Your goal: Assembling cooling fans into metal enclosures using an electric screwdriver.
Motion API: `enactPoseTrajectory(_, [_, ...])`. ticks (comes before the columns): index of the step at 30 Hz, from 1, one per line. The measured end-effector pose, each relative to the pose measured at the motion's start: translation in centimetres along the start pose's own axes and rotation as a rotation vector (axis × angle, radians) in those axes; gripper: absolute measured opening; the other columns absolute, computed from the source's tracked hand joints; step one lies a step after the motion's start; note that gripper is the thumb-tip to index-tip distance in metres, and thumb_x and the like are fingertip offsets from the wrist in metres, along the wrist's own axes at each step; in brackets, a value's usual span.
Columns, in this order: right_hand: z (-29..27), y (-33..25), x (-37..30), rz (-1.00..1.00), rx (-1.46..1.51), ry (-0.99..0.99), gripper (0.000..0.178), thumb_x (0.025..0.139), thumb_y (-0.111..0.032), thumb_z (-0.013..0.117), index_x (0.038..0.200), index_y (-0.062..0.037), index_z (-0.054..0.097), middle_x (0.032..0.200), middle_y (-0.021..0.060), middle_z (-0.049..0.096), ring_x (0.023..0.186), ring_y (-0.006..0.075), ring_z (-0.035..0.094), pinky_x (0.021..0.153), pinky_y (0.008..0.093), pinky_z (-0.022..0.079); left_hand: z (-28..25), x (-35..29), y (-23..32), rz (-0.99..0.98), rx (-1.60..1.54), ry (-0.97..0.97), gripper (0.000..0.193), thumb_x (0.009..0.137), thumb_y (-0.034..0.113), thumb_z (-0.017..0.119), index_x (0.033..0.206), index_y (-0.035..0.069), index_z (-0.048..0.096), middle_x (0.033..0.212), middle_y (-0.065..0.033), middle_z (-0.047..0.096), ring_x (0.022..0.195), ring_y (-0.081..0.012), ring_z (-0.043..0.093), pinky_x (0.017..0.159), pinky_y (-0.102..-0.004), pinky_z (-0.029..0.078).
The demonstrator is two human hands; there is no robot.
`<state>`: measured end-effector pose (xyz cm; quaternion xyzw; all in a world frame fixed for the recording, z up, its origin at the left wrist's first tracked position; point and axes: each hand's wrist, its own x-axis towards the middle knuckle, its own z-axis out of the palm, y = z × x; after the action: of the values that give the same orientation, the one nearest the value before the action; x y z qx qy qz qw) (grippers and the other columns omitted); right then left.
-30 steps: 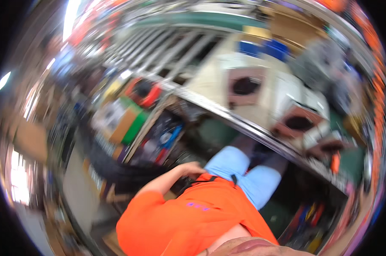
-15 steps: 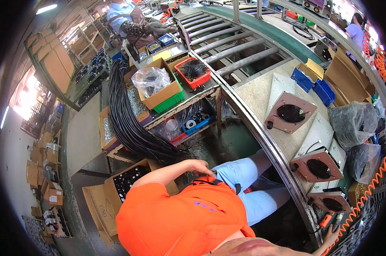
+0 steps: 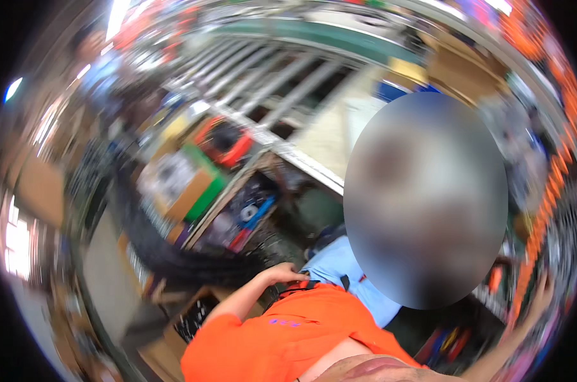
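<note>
My left hand [image 3: 284, 274] rests at my waist, by the hem of the orange shirt [image 3: 288, 325] and the light blue trousers [image 3: 336, 260]. Its fingertips are hidden there. Far to the right, my right hand [image 3: 542, 294] is raised beside the coiled orange hose [image 3: 532, 254]. Motion smears its fingers, so any held thing cannot be made out. Left of that hand, an orange object [image 3: 495, 279], blurred, lies at the bench's near end. A grey blurred oval covers much of the bench.
Ahead, a roller conveyor [image 3: 263, 70] runs off behind the bench top [image 3: 323, 143]. On the left rack stand a red bin [image 3: 221, 141] and a green bin [image 3: 205, 181], beside a thick bundle of black cables [image 3: 154, 235]. A person [image 3: 103, 76] is at the far left.
The whole view has swung and blurred. My right hand has risen from beside the tool at the bench's near end. My left hand stays at my waist. The oval now hides the fan panels.
</note>
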<state>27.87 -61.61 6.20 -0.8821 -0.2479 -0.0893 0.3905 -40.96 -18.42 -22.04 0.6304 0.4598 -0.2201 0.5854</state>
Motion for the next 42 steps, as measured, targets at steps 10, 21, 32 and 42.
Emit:
enactPoseTrajectory(10, [3.2, -24.3, -3.5, -0.259, 0.022, -0.096, 0.026, 0.102, -0.010, 0.062, 0.123, 0.0040, 0.068, 0.106, 0.0065, 0.073, 0.087, 0.0095, 0.066, 0.074, 0.0237, 0.051, -1.6, 4.9, 0.9, 0.037, -0.024, 0.029, 0.066, 0.076, 0.056, 0.086, 0.088, -0.007, 0.071, 0.076, -0.0107, 0.073, 0.067, -0.0157, 0.069, 0.062, -0.0295, 0.054])
enactPoseTrajectory(21, [25.6, -26.2, 24.2, -0.681, -0.373, -0.378, 0.027, 0.089, -0.006, 0.059, 0.112, 0.0028, 0.069, 0.107, 0.0232, 0.071, 0.102, 0.0376, 0.068, 0.090, 0.0430, 0.052, -2.8, 3.3, 0.2, -0.071, 0.010, -0.022, 0.091, 0.087, 0.081, 0.055, 0.103, -0.006, 0.075, 0.098, -0.0240, 0.075, 0.091, -0.0307, 0.074, 0.083, -0.0413, 0.056])
enactPoseTrajectory(32, [45.9, -6.8, 45.3, -0.550, -0.321, -0.358, 0.050, 0.090, 0.003, 0.050, 0.140, 0.0034, 0.053, 0.127, 0.0292, 0.065, 0.119, 0.0424, 0.062, 0.103, 0.0437, 0.049, -3.5, 0.8, 4.9, -0.028, -0.159, 0.501, 0.063, 0.096, 0.056, 0.058, 0.117, -0.002, 0.071, 0.117, -0.0258, 0.071, 0.111, -0.0418, 0.068, 0.098, -0.0450, 0.052])
enactPoseTrajectory(42, [35.1, 1.4, 53.7, -0.605, -0.316, -0.267, 0.044, 0.093, -0.004, 0.054, 0.136, 0.0023, 0.055, 0.118, 0.0235, 0.069, 0.104, 0.0363, 0.067, 0.091, 0.0420, 0.053, -9.8, 0.3, 7.2, 0.243, -0.223, 0.511, 0.051, 0.098, 0.047, 0.062, 0.111, -0.001, 0.071, 0.107, -0.0229, 0.074, 0.102, -0.0373, 0.071, 0.090, -0.0436, 0.055])
